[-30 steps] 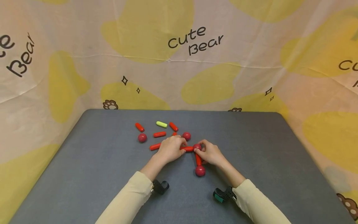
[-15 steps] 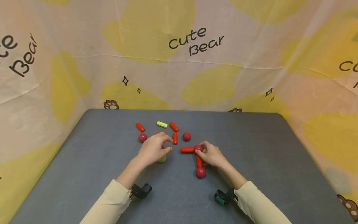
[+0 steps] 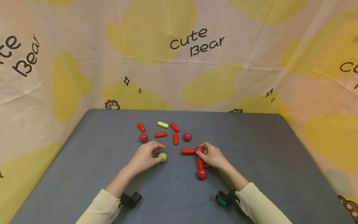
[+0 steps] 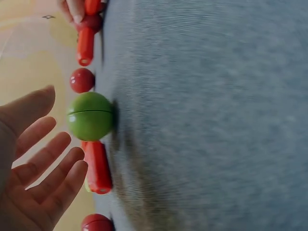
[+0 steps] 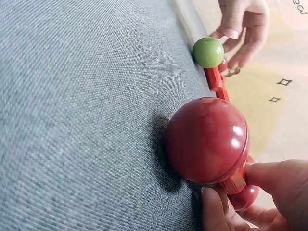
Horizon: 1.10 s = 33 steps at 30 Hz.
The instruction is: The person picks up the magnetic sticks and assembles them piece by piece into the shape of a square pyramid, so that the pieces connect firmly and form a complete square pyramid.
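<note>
My right hand [image 3: 213, 157] pinches a joined piece of red balls and red rods at its corner ball [image 3: 199, 149]. One rod [image 3: 188, 151] sticks out to the left; another rod [image 3: 200, 161] runs toward me to a second red ball [image 3: 201, 174]. In the right wrist view, this near ball [image 5: 207, 139] looms large, with thumb and fingers around the parts behind it. My left hand [image 3: 141, 158] is beside a green ball [image 3: 164, 157] on the table, fingers spread. The left wrist view shows a gap between its fingers and the green ball [image 4: 90, 117].
Behind the hands lie loose red rods, such as one [image 3: 160, 134] and another [image 3: 175, 138], plus a yellow-green rod [image 3: 162, 124]. Two loose red balls, left [image 3: 144, 138] and right [image 3: 187, 137], flank them. Patterned cloth [image 3: 179, 77] walls in the grey table [image 3: 251, 140].
My left hand has let go of the left-pointing red rod and moved left and toward me, to the green ball. The right hand keeps its grip on the red piece, nearly in place.
</note>
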Motion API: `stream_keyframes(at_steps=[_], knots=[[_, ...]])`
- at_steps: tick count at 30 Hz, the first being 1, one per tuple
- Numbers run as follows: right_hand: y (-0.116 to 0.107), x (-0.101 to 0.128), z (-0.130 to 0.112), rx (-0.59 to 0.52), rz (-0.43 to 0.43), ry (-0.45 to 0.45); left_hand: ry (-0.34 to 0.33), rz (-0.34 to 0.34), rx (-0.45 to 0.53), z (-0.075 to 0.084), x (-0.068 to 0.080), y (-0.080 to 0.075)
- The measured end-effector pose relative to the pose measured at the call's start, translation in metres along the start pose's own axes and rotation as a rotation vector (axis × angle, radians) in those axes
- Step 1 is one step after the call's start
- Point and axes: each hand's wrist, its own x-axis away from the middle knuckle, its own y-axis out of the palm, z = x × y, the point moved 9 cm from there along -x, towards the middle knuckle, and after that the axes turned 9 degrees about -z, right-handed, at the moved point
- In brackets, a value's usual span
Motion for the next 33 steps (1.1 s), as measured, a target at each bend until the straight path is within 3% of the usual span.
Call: stream_keyframes(at_steps=[9,26,33], knots=[[0.0,0.003,0.002,-0.029,-0.013,0.022,-0.002,-0.073,-0.021,-0.008,-0.001,0.019],[0.002,0.003,0.006,-0.117,-0.023,0.035,0.027,-0.023,-0.021,-0.001,-0.007,0.018],[0.002,0.003,0.005,-0.116,-0.029,0.038,-0.029,0.003,0.026,0.0,-0.019,0.02]])
